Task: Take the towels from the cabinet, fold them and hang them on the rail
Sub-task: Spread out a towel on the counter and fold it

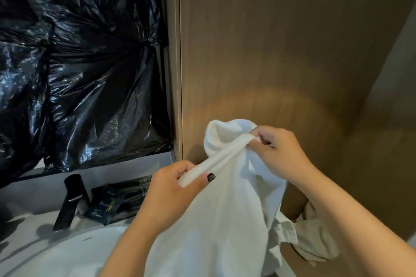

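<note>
- Your left hand point(177, 183) gripped the white towel point(216, 216) along a bunched edge, fingers curled round it, thumb (dark-painted nail) on top.
- Your right hand point(279, 153) pinched the same edge further up, thumb and fingers closed on the cloth.
- The edge ran taut-ish between both hands, rising toward the right; a loose fold puffed up above the right hand's fingers.
- The rest of the towel hung down between your forearms, in front of the brown wood panel point(281, 51).
- More white cloth point(315, 238) lay crumpled low right, under your right forearm (couldn't tell if it's the same towel).
- Left: black plastic sheeting point(78, 63) covered the wall area above the white sink point(67, 252).
- A black faucet point(69, 200) stood at the sink, dark packets point(108, 204) just beside it.
</note>
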